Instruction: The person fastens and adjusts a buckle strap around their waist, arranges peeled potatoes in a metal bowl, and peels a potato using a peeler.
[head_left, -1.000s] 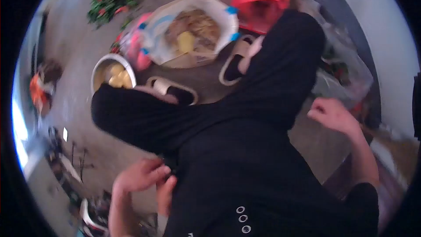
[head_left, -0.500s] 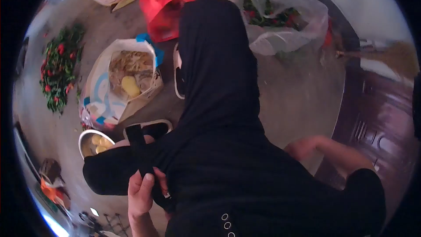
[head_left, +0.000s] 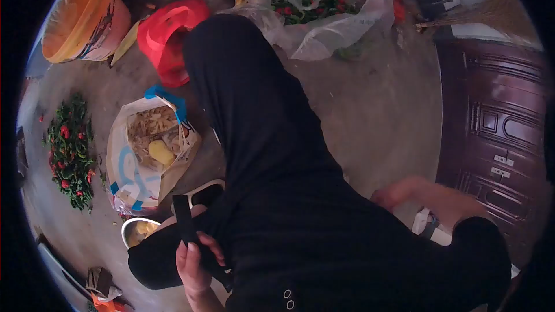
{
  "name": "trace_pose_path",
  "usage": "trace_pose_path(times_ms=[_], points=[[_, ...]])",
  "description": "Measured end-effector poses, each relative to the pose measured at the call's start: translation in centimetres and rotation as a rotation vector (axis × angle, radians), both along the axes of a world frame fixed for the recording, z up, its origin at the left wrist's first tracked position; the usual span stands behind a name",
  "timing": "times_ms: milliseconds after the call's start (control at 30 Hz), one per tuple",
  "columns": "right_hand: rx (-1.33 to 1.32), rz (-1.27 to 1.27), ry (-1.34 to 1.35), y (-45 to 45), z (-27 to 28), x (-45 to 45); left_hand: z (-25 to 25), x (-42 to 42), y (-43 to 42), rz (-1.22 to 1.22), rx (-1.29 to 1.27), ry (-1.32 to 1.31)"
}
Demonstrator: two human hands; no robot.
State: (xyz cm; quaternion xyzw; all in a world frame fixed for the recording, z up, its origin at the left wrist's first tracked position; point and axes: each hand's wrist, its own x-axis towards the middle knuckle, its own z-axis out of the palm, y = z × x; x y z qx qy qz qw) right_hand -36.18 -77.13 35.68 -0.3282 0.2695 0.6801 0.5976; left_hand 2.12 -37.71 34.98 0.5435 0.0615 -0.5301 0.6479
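Observation:
My left hand (head_left: pixel 196 260), at the lower left of the head view, is closed around a flat black strap (head_left: pixel 184 216). The strap's top end sticks up past the thumb, and its lower part runs across my black clothing. My right hand (head_left: pixel 393 193) is beside my hip, its fingers mostly hidden by the clothing. Just beyond my bent left knee, a white-rimmed bowl (head_left: pixel 141 232) with yellow, peeled-looking pieces is partly covered. Past it stands an open white-and-blue bag (head_left: pixel 124 164) of peelings, with a yellow potato (head_left: pixel 161 152) on top.
A yellow bucket (head_left: pixel 107 17) and a red plastic bag (head_left: pixel 167 34) are at the upper left. Green leaves with red peppers (head_left: pixel 70 153) lie on the floor. A clear bag (head_left: pixel 315 43) holds similar greens. At right are a dark door (head_left: pixel 497 121) and a broom (head_left: pixel 485 14).
The view has turned, bringing more of the door and bucket into sight. My left hand keeps its hold on the strap. My right hand stays by my hip.

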Motion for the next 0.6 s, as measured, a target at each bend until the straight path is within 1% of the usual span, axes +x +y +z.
trace_pose_path(times_ms=[33,100,133,267,367,533,600], points=[[0.036,-0.086,0.128,-1.0,2.4,3.4,0.2,0.2,0.0,-0.011,0.0,-0.011],[0.098,-0.024,0.079,-1.6,4.3,7.4,0.4,0.8,-0.9,0.009,0.026,0.001],[0.124,-0.01,0.068,-1.7,4.5,7.6,0.5,0.9,-1.0,0.018,0.037,0.006],[0.122,-0.039,-0.041,0.0,2.3,1.6,-0.4,0.5,-1.3,-0.013,-0.089,-0.029],[0.101,-0.06,-0.087,0.5,1.2,-0.4,-0.7,-0.6,-1.1,0.051,-0.055,-0.006],[-0.015,-0.045,-0.145,1.0,1.5,-0.2,-1.1,-1.3,-0.4,0.101,-0.095,0.021],[-0.03,0.032,-0.078,0.5,2.6,1.5,-1.5,-1.7,0.2,0.097,-0.105,0.022]])
